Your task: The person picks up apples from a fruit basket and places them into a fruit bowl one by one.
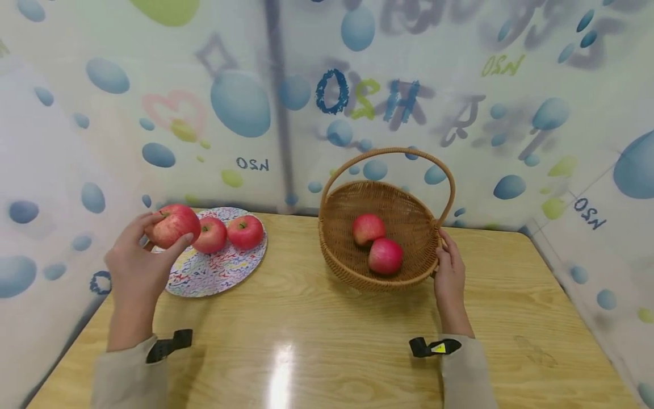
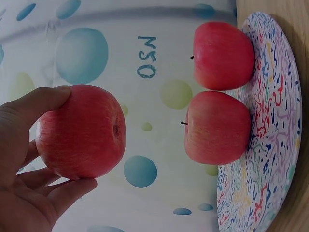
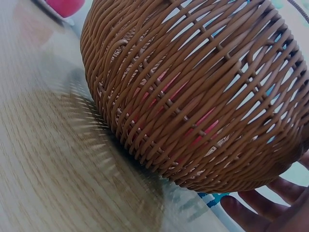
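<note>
My left hand (image 1: pixel 137 261) holds a red apple (image 1: pixel 177 228) between thumb and fingers, raised over the left edge of a round plate (image 1: pixel 219 278) with a multicoloured squiggle pattern. Two more red apples, a nearer one (image 2: pixel 218 128) and another (image 2: pixel 224 56), sit side by side on that plate. At the right, my right hand (image 1: pixel 451 267) grips the rim of a brown wicker basket (image 1: pixel 403 213) just below the foot of its arched handle. The basket leans toward me, its mouth facing forward. Inside lie two red apples, one (image 1: pixel 368 228) behind the other (image 1: pixel 386 256).
Everything stands on a light wooden table (image 1: pixel 306 341). A pale sheet (image 1: pixel 245 187) with blue and green spots and lettering rises close behind the plate and basket, and more of it flanks both sides. Bare tabletop lies between plate and basket.
</note>
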Motion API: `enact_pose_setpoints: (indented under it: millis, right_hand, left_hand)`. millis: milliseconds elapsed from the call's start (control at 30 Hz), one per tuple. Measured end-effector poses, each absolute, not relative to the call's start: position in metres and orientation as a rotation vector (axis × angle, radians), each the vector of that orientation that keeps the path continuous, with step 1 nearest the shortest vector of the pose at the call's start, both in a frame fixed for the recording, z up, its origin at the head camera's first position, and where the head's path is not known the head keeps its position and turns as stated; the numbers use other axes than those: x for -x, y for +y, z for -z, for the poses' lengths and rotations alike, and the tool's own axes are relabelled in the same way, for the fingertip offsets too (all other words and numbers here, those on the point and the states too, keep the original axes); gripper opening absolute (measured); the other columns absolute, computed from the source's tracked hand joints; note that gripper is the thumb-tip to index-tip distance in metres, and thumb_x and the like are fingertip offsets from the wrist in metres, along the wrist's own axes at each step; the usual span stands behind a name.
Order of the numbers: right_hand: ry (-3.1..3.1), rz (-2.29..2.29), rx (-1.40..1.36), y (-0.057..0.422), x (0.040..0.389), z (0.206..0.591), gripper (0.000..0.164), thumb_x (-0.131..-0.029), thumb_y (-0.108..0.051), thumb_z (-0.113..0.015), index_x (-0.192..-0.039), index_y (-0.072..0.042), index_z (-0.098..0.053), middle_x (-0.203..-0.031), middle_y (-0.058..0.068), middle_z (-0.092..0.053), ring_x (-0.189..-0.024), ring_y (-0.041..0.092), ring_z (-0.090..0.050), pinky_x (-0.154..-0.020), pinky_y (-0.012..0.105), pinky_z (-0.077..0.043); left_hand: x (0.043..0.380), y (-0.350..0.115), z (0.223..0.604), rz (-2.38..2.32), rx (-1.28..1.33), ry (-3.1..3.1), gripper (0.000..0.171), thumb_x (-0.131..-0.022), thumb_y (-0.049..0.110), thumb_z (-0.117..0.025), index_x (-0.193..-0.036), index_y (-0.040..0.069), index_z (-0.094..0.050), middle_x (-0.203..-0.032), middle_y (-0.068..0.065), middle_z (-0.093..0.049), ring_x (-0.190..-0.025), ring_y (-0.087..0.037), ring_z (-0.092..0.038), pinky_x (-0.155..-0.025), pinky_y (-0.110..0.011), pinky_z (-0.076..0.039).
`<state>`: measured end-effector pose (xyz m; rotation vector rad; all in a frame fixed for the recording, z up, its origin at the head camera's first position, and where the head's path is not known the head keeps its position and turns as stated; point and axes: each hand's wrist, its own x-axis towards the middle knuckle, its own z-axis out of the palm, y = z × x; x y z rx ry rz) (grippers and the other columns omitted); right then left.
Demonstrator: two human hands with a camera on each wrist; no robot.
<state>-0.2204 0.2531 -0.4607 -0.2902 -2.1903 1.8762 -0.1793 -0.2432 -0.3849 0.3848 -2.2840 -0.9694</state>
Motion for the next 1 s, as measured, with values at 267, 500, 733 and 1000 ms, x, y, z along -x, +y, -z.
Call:
enact_pose_setpoints:
  millis: [267, 500, 733, 1000]
  right_hand:
    - [-2.179, -1.878, 0.314, 0.254, 0.22, 0.459, 0.048, -0.11, -0.029, -0.029, -0.157, -0.034, -0.037, -0.166, 0.005, -0.031, -0.147, 0.034, -0.04, -0.114, 0.059, -0.038]
    - [-2.195, -1.856, 0.321, 0.251, 0.221, 0.462, 0.048, -0.109, -0.031, -0.03, -0.156, -0.035, -0.037, -0.163, 0.011, -0.035, -0.145, 0.037, -0.043, -0.113, 0.058, -0.042]
    - [-2.204, -1.841, 0.314, 0.251, 0.221, 0.462, 0.049, -0.109, -0.03, -0.029, -0.157, -0.034, -0.037, -0.161, 0.011, -0.039, -0.142, 0.034, -0.046, -0.111, 0.058, -0.044]
    - [-2.2, -1.865, 0.314, 0.251, 0.22, 0.461, 0.049, -0.109, -0.029, -0.029, -0.157, -0.032, -0.036, -0.164, 0.007, -0.035, -0.145, 0.034, -0.043, -0.113, 0.059, -0.041]
  left_hand:
    - [0.182, -0.253, 0.389, 0.985, -0.431, -2.28, 0.062, -0.082, 0.029, -0.085, -0.139, 0.018, -0.063, -0.142, -0.001, -0.063, -0.13, -0.022, -0.059, -0.103, -0.046, -0.052]
    - [0.178, -0.263, 0.395, 0.953, -0.532, -2.308, 0.059, -0.087, 0.033, -0.08, -0.14, 0.015, -0.06, -0.14, -0.009, -0.064, -0.122, -0.024, -0.057, -0.104, -0.045, -0.054]
    - [0.182, -0.275, 0.411, 1.004, -0.699, -2.342, 0.059, -0.091, 0.039, -0.074, -0.143, 0.017, -0.057, -0.132, -0.011, -0.063, -0.108, -0.022, -0.051, -0.066, -0.007, -0.037]
    - [0.186, -0.283, 0.426, 1.013, -0.736, -2.377, 0.061, -0.092, 0.039, -0.072, -0.145, 0.015, -0.055, -0.133, -0.014, -0.062, -0.112, -0.024, -0.052, -0.069, -0.011, -0.039]
